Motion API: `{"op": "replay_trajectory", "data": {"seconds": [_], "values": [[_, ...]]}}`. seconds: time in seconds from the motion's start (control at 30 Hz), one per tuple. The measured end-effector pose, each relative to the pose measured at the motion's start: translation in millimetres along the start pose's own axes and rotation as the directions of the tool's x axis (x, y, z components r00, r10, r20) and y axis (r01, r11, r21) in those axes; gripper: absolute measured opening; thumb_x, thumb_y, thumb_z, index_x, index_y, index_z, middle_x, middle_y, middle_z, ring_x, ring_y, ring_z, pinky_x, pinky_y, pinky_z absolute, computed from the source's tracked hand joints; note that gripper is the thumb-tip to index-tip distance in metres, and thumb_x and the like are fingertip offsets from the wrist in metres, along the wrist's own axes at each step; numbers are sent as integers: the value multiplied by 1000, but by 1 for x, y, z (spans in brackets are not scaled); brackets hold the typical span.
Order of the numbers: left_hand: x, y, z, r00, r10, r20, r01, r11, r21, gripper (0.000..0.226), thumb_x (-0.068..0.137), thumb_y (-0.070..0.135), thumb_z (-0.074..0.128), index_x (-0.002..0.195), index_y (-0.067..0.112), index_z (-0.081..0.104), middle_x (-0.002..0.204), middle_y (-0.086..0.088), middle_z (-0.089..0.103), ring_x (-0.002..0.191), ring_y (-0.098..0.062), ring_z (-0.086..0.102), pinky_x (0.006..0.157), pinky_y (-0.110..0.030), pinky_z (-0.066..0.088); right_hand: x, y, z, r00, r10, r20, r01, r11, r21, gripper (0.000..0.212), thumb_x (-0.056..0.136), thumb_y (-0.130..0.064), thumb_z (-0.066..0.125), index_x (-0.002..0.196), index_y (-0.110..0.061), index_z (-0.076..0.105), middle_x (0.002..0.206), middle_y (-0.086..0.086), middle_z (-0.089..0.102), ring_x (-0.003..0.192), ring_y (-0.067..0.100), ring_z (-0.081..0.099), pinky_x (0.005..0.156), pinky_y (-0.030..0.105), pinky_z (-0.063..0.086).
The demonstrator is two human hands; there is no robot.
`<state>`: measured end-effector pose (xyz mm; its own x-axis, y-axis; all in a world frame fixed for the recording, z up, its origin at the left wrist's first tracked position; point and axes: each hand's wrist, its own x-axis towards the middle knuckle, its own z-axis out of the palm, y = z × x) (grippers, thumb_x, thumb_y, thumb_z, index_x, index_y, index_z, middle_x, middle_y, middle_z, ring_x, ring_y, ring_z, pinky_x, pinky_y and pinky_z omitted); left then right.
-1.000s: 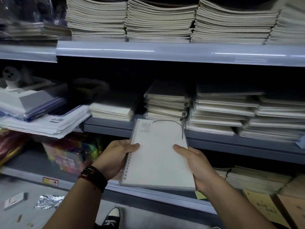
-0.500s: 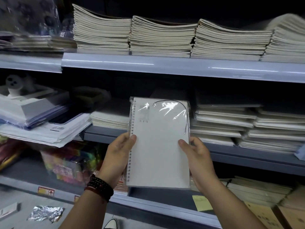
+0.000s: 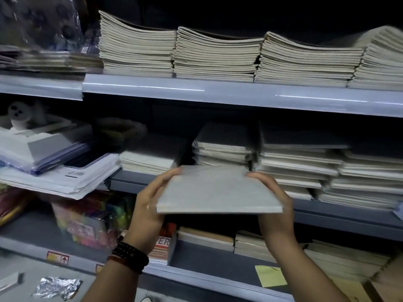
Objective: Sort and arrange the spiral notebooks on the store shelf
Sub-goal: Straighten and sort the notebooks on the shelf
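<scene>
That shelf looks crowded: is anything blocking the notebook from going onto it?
No loose item, but the flat grey notebook faces the side of the middle stack of pale wrapped notebooks, below its top.

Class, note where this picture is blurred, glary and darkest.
Head view: the notebook is motion-smeared, as is the far-right top stack; glare streaks line the upper shelf edge; the recess under it is nearly black.

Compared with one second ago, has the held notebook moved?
Yes. The notebook has risen and tipped flat, its far edge now in front of the stack on the middle shelf.
</scene>
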<state>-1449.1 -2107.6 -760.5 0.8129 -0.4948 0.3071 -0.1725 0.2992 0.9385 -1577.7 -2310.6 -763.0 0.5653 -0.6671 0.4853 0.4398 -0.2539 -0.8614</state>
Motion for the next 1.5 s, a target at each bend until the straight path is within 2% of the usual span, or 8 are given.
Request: {"op": "replay_trajectory", "data": {"seconds": [0.13, 0.23, 0.4, 0.53, 0.7, 0.93, 1.1, 1.5], "values": [[0, 7, 1, 977, -211, 14, 206, 938, -279, 35, 98, 31, 51, 124, 15, 70, 126, -7, 70, 110, -26, 68, 87, -41, 50, -2, 5, -2, 997, 64, 44, -65, 998, 25, 36, 79, -20, 71, 114, -14, 72, 120, 6, 67, 107, 24, 67, 84, 32, 55], [1, 8, -1, 979, -202, 1, 196, 954, -228, 35, 94, 9, 60, 126, 18, 69, 123, -4, 72, 111, -30, 70, 90, -42, 53, -4, 5, 1, 990, 131, 48, -131, 991, 2, 37, 89, 3, 67, 115, -22, 72, 116, -2, 72, 106, 21, 69, 87, 36, 58], [1, 6, -5, 974, -216, -74, 188, 943, -273, 45, 89, -4, 59, 128, 18, 67, 126, -3, 71, 115, -34, 67, 97, -48, 51, -5, -1, 8, 980, 196, 30, -197, 980, 20, 33, 94, -9, 66, 119, -29, 70, 109, -10, 74, 103, 12, 71, 85, 30, 59], [1, 2, -12, 978, -188, -95, 144, 926, -348, 60, 84, 1, 63, 138, 26, 55, 125, -9, 71, 112, -36, 68, 95, -54, 52, -4, -2, 13, 883, 454, 118, -468, 869, 161, 22, 101, -29, 55, 118, -31, 70, 111, 5, 75, 104, 30, 70, 96, 58, 53], [6, -8, -18, 968, -205, -145, 138, 916, -376, 72, 82, 2, 64, 146, 30, 45, 125, -4, 71, 113, -33, 69, 94, -54, 52, -14, -6, 13, 718, 539, 441, -587, 809, -33, 35, 93, -24, 66, 123, -8, 56, 104, 23, 72, 74, 45, 70, 54, 37, 60], [14, -9, -34, 949, -302, 88, 314, 888, -336, 42, 98, 25, 51, 138, 14, 58, 135, -14, 65, 123, -38, 62, 107, -57, 43, -13, 3, 24, 791, 461, 403, -535, 840, 88, 34, 93, -7, 65, 124, -10, 52, 100, 23, 73, 65, 45, 68, 54, 37, 61], [10, -12, -52, 820, -510, 260, 526, 851, 10, 35, 96, 22, 59, 128, 10, 60, 120, -22, 70, 89, -42, 70, 65, -38, 61, -4, 9, 31, 831, 444, 336, -504, 856, 116, 38, 92, -7, 66, 127, -14, 52, 100, 26, 72, 65, 46, 68, 54, 36, 61], [20, -18, -87, 947, -312, -74, 299, 943, -147, 13, 91, 5, 62, 85, 8, 73, 69, -9, 53, 58, -15, 46, 52, -25, 38, 11, 32, 92, 859, 395, 326, -470, 860, 197, 37, 92, -14, 67, 128, -15, 58, 109, 18, 72, 74, 47, 70, 60, 35, 61]]}}
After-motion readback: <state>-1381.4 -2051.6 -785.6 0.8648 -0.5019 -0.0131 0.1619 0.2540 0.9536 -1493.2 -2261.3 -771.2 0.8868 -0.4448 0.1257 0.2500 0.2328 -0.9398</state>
